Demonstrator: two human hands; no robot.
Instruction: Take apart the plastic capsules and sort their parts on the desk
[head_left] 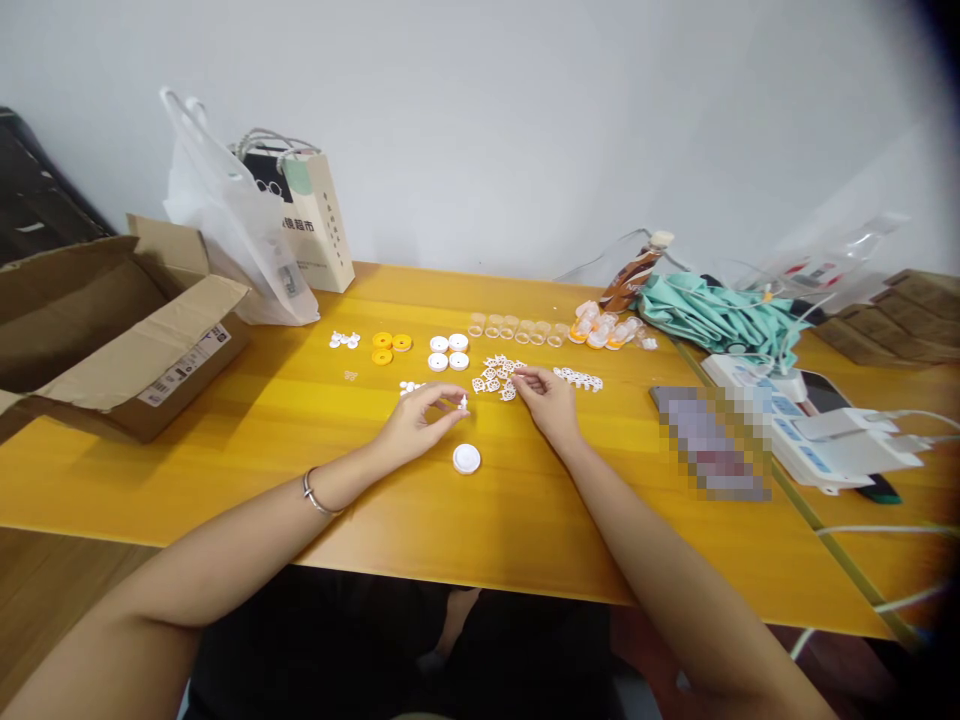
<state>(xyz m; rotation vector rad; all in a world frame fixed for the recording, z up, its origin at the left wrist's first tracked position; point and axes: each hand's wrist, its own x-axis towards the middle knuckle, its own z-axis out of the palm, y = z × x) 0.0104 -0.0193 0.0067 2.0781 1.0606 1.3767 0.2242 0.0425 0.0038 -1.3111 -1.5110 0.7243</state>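
Note:
My left hand pinches a small white plastic piece between thumb and fingertips, above the table. Below it lies a round white disc, which nothing touches. My right hand has its fingertips closed at the right edge of a pile of white spoked parts; what is between them is too small to make out. Right of that hand are white toothed-looking pieces in a row. A few small white pieces sit partly hidden behind my left hand.
Behind the hands are white round caps, yellow rings, small white parts and clear cups. An open carton stands left. At right are a bottle, green cloth, a blurred flat object and a power strip.

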